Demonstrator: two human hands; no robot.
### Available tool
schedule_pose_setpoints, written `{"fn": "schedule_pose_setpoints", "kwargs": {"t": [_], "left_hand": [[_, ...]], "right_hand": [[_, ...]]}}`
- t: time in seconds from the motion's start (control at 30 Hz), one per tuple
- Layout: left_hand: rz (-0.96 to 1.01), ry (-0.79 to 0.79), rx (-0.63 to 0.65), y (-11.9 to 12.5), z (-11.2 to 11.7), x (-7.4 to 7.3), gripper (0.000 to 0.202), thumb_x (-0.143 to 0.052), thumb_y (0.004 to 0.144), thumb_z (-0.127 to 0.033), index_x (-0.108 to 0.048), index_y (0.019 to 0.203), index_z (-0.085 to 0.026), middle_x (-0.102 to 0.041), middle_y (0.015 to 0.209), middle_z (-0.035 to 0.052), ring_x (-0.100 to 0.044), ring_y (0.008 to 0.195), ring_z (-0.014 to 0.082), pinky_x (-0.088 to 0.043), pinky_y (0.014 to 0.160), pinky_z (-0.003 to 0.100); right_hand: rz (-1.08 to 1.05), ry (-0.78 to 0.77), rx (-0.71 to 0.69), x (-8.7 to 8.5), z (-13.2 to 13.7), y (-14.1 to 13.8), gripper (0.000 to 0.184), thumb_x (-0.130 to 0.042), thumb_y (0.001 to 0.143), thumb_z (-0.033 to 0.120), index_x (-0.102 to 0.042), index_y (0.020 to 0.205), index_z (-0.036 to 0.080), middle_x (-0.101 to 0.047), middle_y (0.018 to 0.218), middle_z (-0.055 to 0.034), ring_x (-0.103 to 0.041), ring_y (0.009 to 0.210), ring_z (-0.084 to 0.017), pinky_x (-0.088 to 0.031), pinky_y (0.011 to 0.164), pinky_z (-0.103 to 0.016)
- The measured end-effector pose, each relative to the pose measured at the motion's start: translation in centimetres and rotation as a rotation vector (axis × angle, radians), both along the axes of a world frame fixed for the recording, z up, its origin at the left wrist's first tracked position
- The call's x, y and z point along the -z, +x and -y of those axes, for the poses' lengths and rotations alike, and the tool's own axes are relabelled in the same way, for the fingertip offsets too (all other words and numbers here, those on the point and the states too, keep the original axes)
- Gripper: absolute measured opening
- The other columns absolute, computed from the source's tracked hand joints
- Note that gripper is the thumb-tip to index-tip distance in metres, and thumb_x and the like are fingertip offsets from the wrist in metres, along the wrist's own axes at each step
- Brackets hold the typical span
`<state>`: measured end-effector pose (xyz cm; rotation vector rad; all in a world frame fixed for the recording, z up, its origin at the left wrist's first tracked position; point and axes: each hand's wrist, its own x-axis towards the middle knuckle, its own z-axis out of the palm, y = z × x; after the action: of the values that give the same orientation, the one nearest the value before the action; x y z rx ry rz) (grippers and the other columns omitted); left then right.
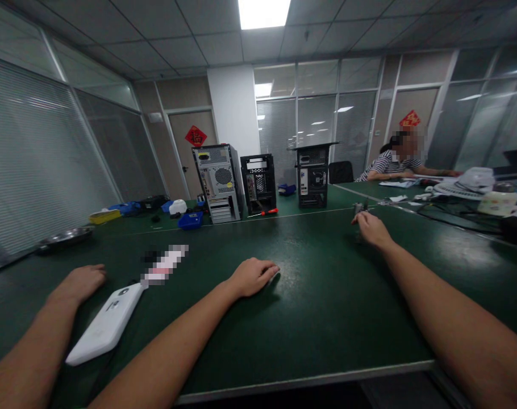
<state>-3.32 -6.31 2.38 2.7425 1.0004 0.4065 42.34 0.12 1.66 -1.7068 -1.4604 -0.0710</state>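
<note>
My left hand (252, 277) is closed over the middle of the green table (309, 318). Its fingers pinch a small, flat, whitish piece (275, 277), mostly hidden under them. Farther off to the right, my outstretched right hand (372, 228) grips a small metallic thing (358, 208) just above the tabletop; its kind is too small and blurred to make out. A white handheld device (107, 324) with a dark round spot lies left of my left forearm. Beside it rests another person's hand (82, 281).
Behind stand a grey computer tower (220, 182) and black computer cases (259, 182) (313, 176). A red-handled screwdriver (269, 212) and blue bin (190, 220) lie before them. A metal tray (66, 238) sits far left. Cables (458, 213) and a white cap (467, 183) clutter the right, near a seated person (395, 156).
</note>
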Motion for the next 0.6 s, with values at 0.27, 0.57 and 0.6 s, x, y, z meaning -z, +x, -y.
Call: {"fn": "schedule_pose_setpoints", "kwargs": {"t": [0.27, 0.57, 0.6], "left_hand": [[-0.017, 0.005, -0.009, 0.0, 0.3, -0.4, 0.052, -0.028, 0.105, -0.051, -0.072, 0.116, -0.025, -0.075, 0.101, 0.0053, -0.068, 0.087, 0.0202, -0.045, 0.073, 0.028], [-0.014, -0.006, 0.0, -0.1, 0.2, -0.3, 0.051, -0.029, 0.105, -0.052, -0.071, 0.118, -0.026, -0.075, 0.105, 0.0048, -0.068, 0.091, 0.0202, -0.045, 0.078, 0.027], [-0.024, -0.013, -0.01, 0.0, 0.2, -0.3, 0.051, -0.029, 0.105, -0.052, -0.07, 0.118, -0.026, -0.075, 0.106, 0.0047, -0.068, 0.092, 0.0203, -0.045, 0.079, 0.027]], "right_hand": [[0.048, -0.015, 0.141, -0.2, 1.4, 3.2, 0.034, -0.062, 0.084, 0.045, -0.077, 0.103, 0.021, -0.075, 0.102, -0.0101, -0.067, 0.091, -0.028, -0.048, 0.081, -0.037], [0.162, -0.146, 0.018, -0.2, 1.5, 3.3, 0.031, -0.063, 0.081, 0.037, -0.08, 0.102, 0.02, -0.076, 0.1, -0.0102, -0.069, 0.093, -0.028, -0.05, 0.085, -0.039], [0.171, -0.175, 0.001, -0.2, 1.5, 3.3, 0.031, -0.063, 0.081, 0.037, -0.08, 0.103, 0.021, -0.077, 0.101, -0.0095, -0.069, 0.093, -0.029, -0.05, 0.085, -0.04]]}}
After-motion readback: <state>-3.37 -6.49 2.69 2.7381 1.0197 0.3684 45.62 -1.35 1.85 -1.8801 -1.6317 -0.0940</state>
